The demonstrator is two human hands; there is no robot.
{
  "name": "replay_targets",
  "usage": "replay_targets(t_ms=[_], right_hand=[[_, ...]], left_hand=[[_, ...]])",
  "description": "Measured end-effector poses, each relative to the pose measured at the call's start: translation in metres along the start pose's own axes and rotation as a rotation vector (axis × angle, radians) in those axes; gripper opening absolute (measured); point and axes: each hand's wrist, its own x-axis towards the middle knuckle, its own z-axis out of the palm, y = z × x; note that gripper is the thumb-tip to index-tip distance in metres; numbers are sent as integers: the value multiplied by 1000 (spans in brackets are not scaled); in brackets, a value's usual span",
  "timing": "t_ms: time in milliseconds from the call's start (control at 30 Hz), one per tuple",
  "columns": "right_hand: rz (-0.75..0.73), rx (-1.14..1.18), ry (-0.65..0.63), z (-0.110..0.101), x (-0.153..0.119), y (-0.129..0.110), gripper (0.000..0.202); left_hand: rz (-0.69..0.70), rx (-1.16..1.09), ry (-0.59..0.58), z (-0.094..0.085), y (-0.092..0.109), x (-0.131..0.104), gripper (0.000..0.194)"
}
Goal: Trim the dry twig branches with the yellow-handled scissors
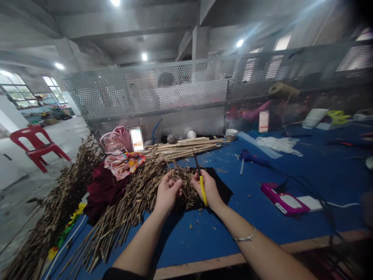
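My right hand is closed around scissors with yellow handles, whose dark blades point up and away from me. Its thumb and fingertips are close to a tangle of dried plant pieces between the two hands. My left hand has its fingers curled in a pinch at the left side of that tangle, apparently on a dried plant stem; the fingertips are partly hidden. Under the tangle lies a black sheet. A large heap of brown dried stalks spreads to the left of my left hand.
A glue gun, a magenta-cased power bank and cables lie right on the blue table. Wooden sticks and a white tub stand before a perforated metal screen. More dried stalks and a red chair are left.
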Motion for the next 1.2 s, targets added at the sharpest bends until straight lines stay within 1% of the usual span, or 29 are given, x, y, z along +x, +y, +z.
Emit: replay_targets(t_ms=[67, 133, 200, 233, 300, 400, 467, 500, 567, 600, 667, 700, 733, 767, 800, 833, 900, 967, 1033, 1067, 1200], right_hand=[[44, 66, 9, 0, 2, 4, 13], [104, 182, -9, 1, 4, 5, 17], [154, 289, -35, 2, 4, 5, 20], [172, 328, -47, 2, 4, 4, 21], [204, 389, -71, 2, 4, 2, 23], [255, 471, -124, 1, 4, -1, 24], [273, 518, -163, 0, 4, -1, 25], [275, 538, -180, 0, 3, -1, 24], [282, 574, -203, 0, 3, -1, 24], [290, 590, -211, 0, 3, -1, 24], [310, 626, -237, 1, 2, -2, 25], [317, 639, -255, 2, 1, -3, 25], [317, 641, -277, 3, 0, -4, 25], [311, 630, -296, 3, -1, -6, 25], [300, 603, -306, 3, -2, -8, 24], [279, 561, -302, 3, -3, -9, 23], [194, 437, -263, 2, -5, -13, 21], [59, 273, -248, 1, -7, -14, 17], [-52, 133, -264, 0, -8, -13, 12], [-80, 88, -271, 1, -9, -12, 10], [-75, 60, -261, 3, -9, -11, 8]], left_hand=[[11, 45, 32, -7, 3, 3, 67], [48, 179, 123, -20, 6, 8, 67], [123, 388, 236, -35, 8, 15, 66], [160, 524, 294, -43, 9, 19, 62], [174, 812, 361, -54, 12, 22, 58], [138, 1133, 407, -59, 18, 21, 59], [146, 1245, 430, -56, 22, 16, 55], [172, 1265, 442, -54, 24, 13, 51], [259, 1227, 453, -48, 26, 9, 39], [317, 1168, 442, -44, 25, 8, 34], [416, 974, 366, -36, 21, 7, 26], [441, 846, 301, -31, 18, 7, 25], [425, 707, 228, -26, 14, 7, 24], [368, 561, 170, -22, 10, 7, 26], [309, 421, 137, -18, 7, 7, 34], [262, 312, 118, -14, 4, 6, 47], [198, 170, 128, -10, 1, 5, 70], [173, 98, 151, -8, 2, 5, 82], [173, 59, 154, -9, 2, 6, 82], [176, 41, 152, -10, 2, 7, 78], [126, -36, 130, -8, -3, 11, 47]])
